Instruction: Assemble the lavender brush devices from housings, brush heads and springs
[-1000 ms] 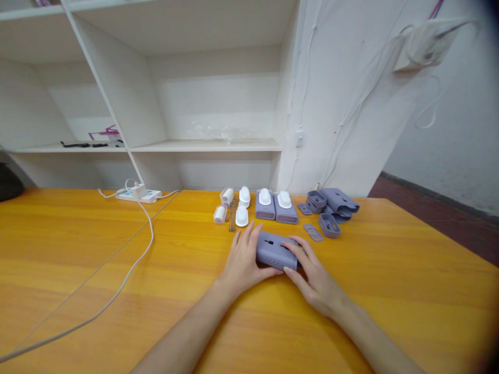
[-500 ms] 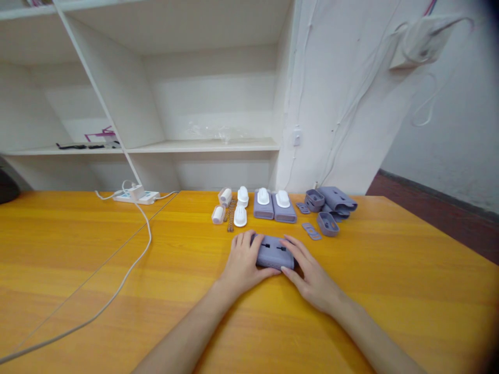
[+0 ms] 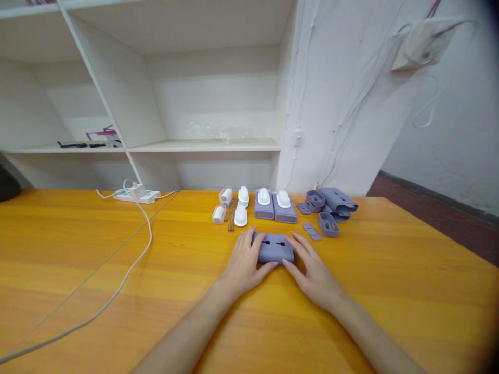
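One grey-purple, dark-slotted, rounded rectangular plastic-looking housing (image 3: 276, 250), on the orange-brown wooden surface (image 3: 187, 246), near centre; our left hand (image 3: 242, 262), grip part-spread, holding its left end; our right hand (image 3: 317, 278), grip likewise, holding its right; farther off, two white domed pieces (image 3: 264, 197) atop grey-purple rectangular blocks (image 3: 286, 215).

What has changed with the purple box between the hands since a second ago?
The purple box has turned slightly, its right end swinging away from the person, and both top slots now show. The left hand and right hand have kept hold of it. The white caps and springs behind stayed put.
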Demonstrator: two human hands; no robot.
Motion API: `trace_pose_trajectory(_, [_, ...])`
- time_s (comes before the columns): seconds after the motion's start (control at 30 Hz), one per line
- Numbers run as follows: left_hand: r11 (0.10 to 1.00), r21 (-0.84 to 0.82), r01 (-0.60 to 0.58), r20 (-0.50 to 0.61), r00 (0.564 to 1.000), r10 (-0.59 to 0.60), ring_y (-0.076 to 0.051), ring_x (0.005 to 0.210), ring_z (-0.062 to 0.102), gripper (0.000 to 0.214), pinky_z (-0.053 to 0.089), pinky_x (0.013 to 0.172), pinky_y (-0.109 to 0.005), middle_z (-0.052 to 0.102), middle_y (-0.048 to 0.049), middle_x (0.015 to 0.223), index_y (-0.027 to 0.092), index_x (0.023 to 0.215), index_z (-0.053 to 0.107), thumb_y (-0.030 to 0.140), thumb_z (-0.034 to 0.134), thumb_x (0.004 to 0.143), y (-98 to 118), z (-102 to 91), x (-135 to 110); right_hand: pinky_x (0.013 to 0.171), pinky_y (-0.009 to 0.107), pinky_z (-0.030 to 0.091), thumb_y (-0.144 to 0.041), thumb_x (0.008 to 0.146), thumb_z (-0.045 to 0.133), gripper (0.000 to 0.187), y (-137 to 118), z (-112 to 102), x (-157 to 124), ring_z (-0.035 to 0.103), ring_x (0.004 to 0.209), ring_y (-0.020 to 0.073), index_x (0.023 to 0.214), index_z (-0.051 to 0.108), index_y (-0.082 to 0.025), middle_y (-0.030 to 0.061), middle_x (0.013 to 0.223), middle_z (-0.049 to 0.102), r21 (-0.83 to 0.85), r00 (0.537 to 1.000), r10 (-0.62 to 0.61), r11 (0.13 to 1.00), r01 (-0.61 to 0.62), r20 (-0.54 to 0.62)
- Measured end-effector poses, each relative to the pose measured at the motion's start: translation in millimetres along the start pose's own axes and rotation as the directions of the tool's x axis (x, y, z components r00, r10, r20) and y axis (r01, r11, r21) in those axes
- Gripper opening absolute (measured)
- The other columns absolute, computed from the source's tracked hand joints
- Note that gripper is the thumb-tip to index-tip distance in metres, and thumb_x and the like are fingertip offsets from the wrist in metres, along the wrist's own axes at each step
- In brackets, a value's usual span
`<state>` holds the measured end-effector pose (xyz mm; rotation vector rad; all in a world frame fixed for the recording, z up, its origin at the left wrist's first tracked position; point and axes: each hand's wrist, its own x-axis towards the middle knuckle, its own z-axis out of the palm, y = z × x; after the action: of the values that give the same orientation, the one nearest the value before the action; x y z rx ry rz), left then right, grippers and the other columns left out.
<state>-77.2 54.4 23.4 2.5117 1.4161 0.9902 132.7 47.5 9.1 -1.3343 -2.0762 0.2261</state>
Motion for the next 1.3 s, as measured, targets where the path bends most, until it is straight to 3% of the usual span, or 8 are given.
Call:
trace_pose_trajectory(0.17, [1.000, 0.016, 0.006, -0.018, 1.000, -0.006, -0.031, 0.124, 0.036, 0.060, 0.032, 0.102, -0.051, 0.034, -0.0150, 0.135, 0.022, 0.127, 0.039, 0.048, 0.058, 0.077, -1.7, 2.3, -0.6, 0.106, 0.049, 0.030, -0.039, 0.088, 0.044, 0.042, 34.5, -7.6, 5.6, 0.041, 0.123, 0.0271, 0.123, 0.050, -0.017, 0.0129, 0.129, 0.048, -0.151, 0.969, 0.061, 0.984, -0.099, -0.240])
trace_pose_trajectory(0.27, [1.000, 0.022, 0.009, -0.042, 0.999, -0.008, -0.031, 0.123, 0.038, 0.060, 0.032, 0.102, -0.051, 0.037, -0.0147, 0.133, 0.021, 0.127, 0.040, 0.051, 0.056, 0.077, -1.4, 1.0, 0.2, 0.100, 0.047, 0.037, -0.038, 0.090, 0.040, 0.038, 49.7, -11.0, 6.1, 0.049, 0.114, 0.0265, 0.116, 0.055, -0.015, 0.0142, 0.120, 0.054, -0.133, 0.942, 0.125, 0.976, -0.174, -0.312])
trace_pose_trajectory(0.5, [0.985, 0.072, 0.154, -0.192, 0.972, -0.137, -0.026, 0.117, 0.044, 0.040, 0.036, 0.099, -0.044, 0.044, -0.0133, 0.124, 0.020, 0.122, 0.044, 0.042, 0.041, 0.089, -11.7, -0.1, 4.6, 0.098, 0.048, 0.037, -0.036, 0.090, 0.041, 0.034, 32.9, -10.2, 3.7, 0.049, 0.113, 0.0262, 0.117, 0.054, -0.019, 0.0116, 0.121, 0.054, -0.192, 0.961, -0.036, 0.981, -0.018, -0.273])
trace_pose_trajectory(0.67, [0.950, 0.208, 0.232, -0.270, 0.947, -0.172, -0.026, 0.112, 0.047, 0.031, 0.037, 0.095, -0.044, 0.047, -0.0120, 0.119, 0.021, 0.114, 0.051, 0.037, 0.040, 0.089, -36.1, -4.3, 8.7, 0.098, 0.048, 0.037, -0.036, 0.090, 0.040, 0.034, 29.1, -10.4, 3.6, 0.049, 0.112, 0.0264, 0.115, 0.055, -0.018, 0.0118, 0.120, 0.055, -0.204, 0.961, -0.038, 0.979, -0.019, -0.272])
trace_pose_trajectory(0.87, [0.837, 0.333, 0.434, -0.361, 0.879, -0.311, -0.029, 0.110, 0.047, 0.036, 0.038, 0.093, -0.044, 0.048, -0.0157, 0.119, 0.017, 0.114, 0.053, 0.038, 0.042, 0.087, -70.4, -14.2, 12.0, 0.099, 0.047, 0.036, -0.037, 0.090, 0.040, 0.036, 29.7, -10.1, 3.3, 0.049, 0.114, 0.0258, 0.116, 0.056, -0.017, 0.0120, 0.120, 0.054, -0.205, 0.961, -0.030, 0.978, -0.028, -0.276])
trace_pose_trajectory(1.03, [0.736, 0.429, 0.524, -0.348, 0.848, -0.400, -0.034, 0.123, 0.037, 0.051, 0.031, 0.095, -0.052, 0.036, -0.0209, 0.134, 0.019, 0.131, 0.039, 0.041, 0.043, 0.086, -83.1, -14.5, 11.6, 0.099, 0.047, 0.037, -0.035, 0.090, 0.040, 0.034, 26.8, -11.2, 3.1, 0.048, 0.115, 0.0264, 0.116, 0.056, -0.018, 0.0120, 0.120, 0.055, -0.209, 0.964, -0.029, 0.978, -0.028, -0.263])
trace_pose_trajectory(1.17, [0.708, 0.471, 0.527, -0.279, 0.850, -0.447, -0.034, 0.125, 0.034, 0.049, 0.028, 0.095, -0.054, 0.036, -0.0209, 0.134, 0.021, 0.129, 0.041, 0.042, 0.044, 0.085, -79.7, -12.3, 11.0, 0.097, 0.048, 0.038, -0.034, 0.090, 0.040, 0.033, 26.7, -11.4, 3.2, 0.049, 0.114, 0.0269, 0.116, 0.056, -0.020, 0.0117, 0.120, 0.055, -0.201, 0.962, -0.031, 0.979, -0.025, -0.271])
trace_pose_trajectory(1.3, [0.672, 0.500, 0.546, -0.304, 0.838, -0.454, -0.032, 0.115, 0.042, 0.044, 0.028, 0.094, -0.052, 0.044, -0.0193, 0.124, 0.016, 0.120, 0.045, 0.041, 0.044, 0.084, -71.7, -14.0, 11.0, 0.097, 0.048, 0.038, -0.035, 0.090, 0.041, 0.033, 28.2, -10.2, 3.2, 0.050, 0.114, 0.0271, 0.116, 0.056, -0.020, 0.0114, 0.119, 0.056, -0.199, 0.962, -0.031, 0.980, -0.025, -0.270])
